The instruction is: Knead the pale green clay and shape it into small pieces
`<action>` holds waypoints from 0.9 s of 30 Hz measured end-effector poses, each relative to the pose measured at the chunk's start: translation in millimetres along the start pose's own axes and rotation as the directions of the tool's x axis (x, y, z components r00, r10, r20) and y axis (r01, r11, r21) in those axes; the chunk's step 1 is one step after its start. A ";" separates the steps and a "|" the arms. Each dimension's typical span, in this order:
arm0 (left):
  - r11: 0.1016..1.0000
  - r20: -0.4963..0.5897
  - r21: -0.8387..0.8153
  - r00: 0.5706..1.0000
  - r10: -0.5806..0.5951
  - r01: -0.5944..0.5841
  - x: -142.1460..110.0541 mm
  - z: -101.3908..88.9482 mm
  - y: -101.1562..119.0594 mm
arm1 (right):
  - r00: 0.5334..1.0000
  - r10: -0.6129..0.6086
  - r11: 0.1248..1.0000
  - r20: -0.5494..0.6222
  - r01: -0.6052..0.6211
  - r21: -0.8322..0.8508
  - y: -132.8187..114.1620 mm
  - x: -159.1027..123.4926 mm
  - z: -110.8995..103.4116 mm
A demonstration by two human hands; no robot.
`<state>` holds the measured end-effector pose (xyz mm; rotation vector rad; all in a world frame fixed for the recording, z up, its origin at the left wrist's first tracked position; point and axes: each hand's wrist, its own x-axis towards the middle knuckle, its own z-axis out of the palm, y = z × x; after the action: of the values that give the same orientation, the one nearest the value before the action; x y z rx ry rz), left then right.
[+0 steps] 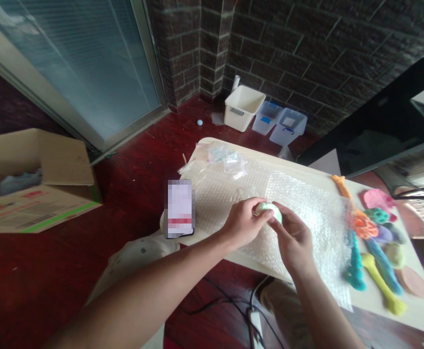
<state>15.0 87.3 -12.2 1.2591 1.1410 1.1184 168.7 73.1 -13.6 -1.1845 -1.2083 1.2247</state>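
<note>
The left hand (246, 220) and the right hand (295, 237) together grasp a small pale green piece (270, 211), thumbs and fingers pressing on it from both sides, above the bubble wrap (314, 228) that covers the middle of the light-coloured surface (306, 169). Toward the far left corner of the surface lie clear plastic bags (230, 160), and at its left edge is a phone (180, 208), its screen blurred. To the right of the bubble wrap sits a group of coloured soft pieces: an orange one (365, 224), a pink one (375, 198), a teal one (355, 266), a blue one (384, 264) and a yellow one (384, 286), among others. Beyond the surface, a white basket (243, 109) and two clear plastic bins (288, 126) stand on the dark red floor (132, 179) near a brick wall (288, 53). A small light blue ball (200, 122) lies left of the basket, and an open cardboard box (37, 184) stands farther left.
</note>
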 end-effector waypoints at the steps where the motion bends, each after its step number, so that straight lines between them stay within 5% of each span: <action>1: 0.999 0.001 0.035 1.000 -0.005 0.005 0.0 -0.9 0.9 | 1.000 -0.013 1.000 -0.026 0.012 -0.006 0.9 0.1 -0.9; 7: 0.993 0.060 0.118 0.998 -0.018 0.011 -0.6 -3.3 4.9 | 0.995 -0.057 0.998 -0.080 0.060 0.036 -2.7 0.8 -3.6; 13: 0.992 0.076 0.110 0.996 0.050 -0.058 2.4 -8.5 3.1 | 0.994 0.108 0.975 0.037 -0.113 0.192 -11.5 2.9 -13.6; 21: 0.983 0.137 0.178 0.990 0.024 -0.048 -2.7 -8.5 2.5 | 0.967 0.216 0.960 0.132 -0.235 0.150 -12.5 -6.5 -19.9; 27: 0.981 0.222 -0.173 0.974 -0.046 0.086 -3.4 3.9 0.2 | 0.984 0.153 0.964 0.093 -0.169 0.204 -16.9 -11.8 -22.4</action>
<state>18.5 83.5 -12.0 1.1608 0.8898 0.9852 191.5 61.5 2.8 -1.1012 -1.0224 1.4937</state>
